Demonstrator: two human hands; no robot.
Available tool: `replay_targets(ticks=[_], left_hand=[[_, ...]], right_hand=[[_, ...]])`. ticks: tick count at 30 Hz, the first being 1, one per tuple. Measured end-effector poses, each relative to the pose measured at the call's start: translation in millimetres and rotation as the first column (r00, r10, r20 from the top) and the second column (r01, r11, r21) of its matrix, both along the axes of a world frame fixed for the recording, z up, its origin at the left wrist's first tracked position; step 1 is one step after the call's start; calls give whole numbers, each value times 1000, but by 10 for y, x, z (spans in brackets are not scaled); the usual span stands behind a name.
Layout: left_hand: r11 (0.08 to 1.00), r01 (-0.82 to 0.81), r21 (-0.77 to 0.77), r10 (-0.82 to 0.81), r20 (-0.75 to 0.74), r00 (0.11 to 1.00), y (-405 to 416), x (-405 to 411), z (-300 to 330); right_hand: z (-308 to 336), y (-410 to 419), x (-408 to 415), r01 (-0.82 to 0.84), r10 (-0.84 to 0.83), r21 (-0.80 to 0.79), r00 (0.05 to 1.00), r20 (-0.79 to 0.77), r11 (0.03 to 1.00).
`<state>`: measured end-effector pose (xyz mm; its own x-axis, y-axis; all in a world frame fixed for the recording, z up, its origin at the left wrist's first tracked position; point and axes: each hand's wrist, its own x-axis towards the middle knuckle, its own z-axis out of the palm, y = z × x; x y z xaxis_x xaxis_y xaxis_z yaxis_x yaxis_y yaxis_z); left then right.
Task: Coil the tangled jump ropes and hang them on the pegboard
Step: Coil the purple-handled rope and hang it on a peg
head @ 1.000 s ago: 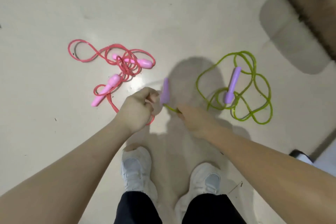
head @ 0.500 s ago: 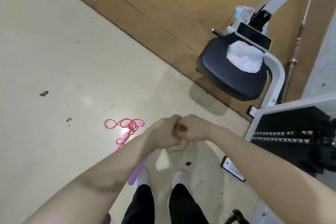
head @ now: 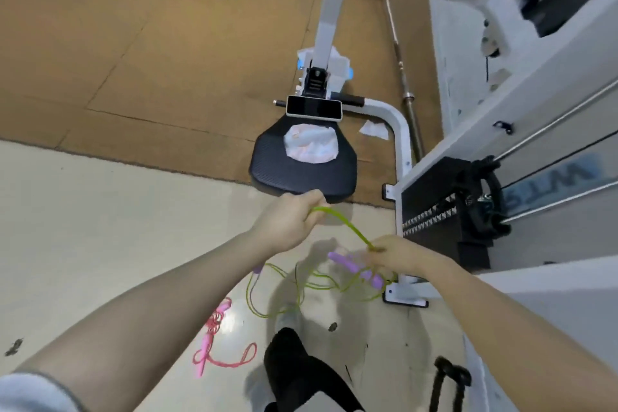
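A green jump rope point(head: 347, 227) with purple handles is lifted off the floor and stretched between my hands. My left hand point(head: 289, 219) grips one end of the stretched length, and below that hand a purple handle tip point(head: 258, 267) shows. My right hand point(head: 398, 254) pinches the rope lower and to the right. Tangled green loops point(head: 301, 288) and the other purple handle point(head: 357, 269) dangle beneath my right hand. The pink jump rope point(head: 214, 338) lies in a heap on the pale floor at lower left. No pegboard is in view.
A white gym machine with a black seat pad point(head: 301, 167) stands straight ahead, a crumpled cloth point(head: 311, 144) on the pad. A weight stack point(head: 441, 211) and white frame fill the right. A barbell point(head: 403, 77) lies on the brown mat. My dark trouser leg point(head: 294, 368) is below.
The view tilted up from the floor to the gym machine. My hands went from pressed together to spread apart, and the green rope is lifted and stretched between them.
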<state>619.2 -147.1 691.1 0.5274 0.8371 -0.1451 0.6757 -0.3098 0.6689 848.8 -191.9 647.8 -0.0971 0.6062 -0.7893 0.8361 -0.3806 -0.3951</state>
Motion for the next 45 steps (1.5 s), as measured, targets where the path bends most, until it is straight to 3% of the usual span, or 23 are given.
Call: replay_targets(ticks=[3,7,10,11,13,15,17,20,23,25,27,29,31,32,34,37,39,40,43,45], left_hand=[[994,61,-87,-48,143,989,291,76,124],[954,119,-275,-39,281,959,549,391,322],[874,135,-466,37,341,939,669,568,371],[847,161,-507,23,337,941,715,597,367],[783,242,-573,-58,321,945,867,617,387],[737,333,-588,-185,298,937,1083,623,405],[707,433,-559,-348,258,901,1296,630,453],[643,556,-527,-546,195,815,1516,571,525],[474,701,-533,-695,263,669,1652,366,498],[334,806,-489,-791,319,522,1720,137,428],[268,871,-411,-853,319,413,1765,-33,350],[252,879,-405,-852,337,400,1772,-163,326],[236,852,-468,-850,326,414,1745,-302,372],[250,845,-473,-853,305,423,1732,-370,384],[261,839,-478,-861,278,427,1711,-507,375],[236,817,-525,-839,314,444,1718,-565,372],[229,790,-569,-825,317,468,1666,-623,385],[199,771,-605,-809,343,478,1612,-682,407],[90,742,-664,-777,420,470,1480,-824,532],[80,793,-604,-843,383,377,1408,-865,584]], right_hand=[[130,63,102,250,-241,67,963,-121,966],[291,227,84,379,-368,26,912,-178,925],[441,276,-56,596,-577,-13,771,-270,803],[464,304,-101,699,-674,-62,657,-337,712],[572,391,-174,843,-813,-237,331,-479,483],[765,494,-223,842,-806,-420,29,-592,338],[960,563,-253,819,-679,-506,-209,-704,272],[1112,614,-403,754,-338,-630,-552,-762,187],[1126,671,-797,685,-3,-724,-726,-688,81],[1145,692,-1149,633,148,-771,-771,-619,68],[1204,700,-1456,603,246,-795,-782,-572,65],[1320,726,-1690,562,343,-827,-780,-523,17],[1441,760,-1905,558,375,-812,-725,-577,-172],[1458,749,-1992,572,331,-754,-678,-656,-322],[1408,684,-2171,669,18,-457,-553,-833,-586],[1212,559,-2472,652,-377,-5,-445,-812,-758],[1071,439,-2699,602,-483,142,-453,-749,-785],[1005,378,-2814,631,-493,115,-465,-736,-767],[935,219,-3160,747,-287,-272,-525,-802,-606],[955,143,-3344,794,-310,-284,-499,-809,-537]])
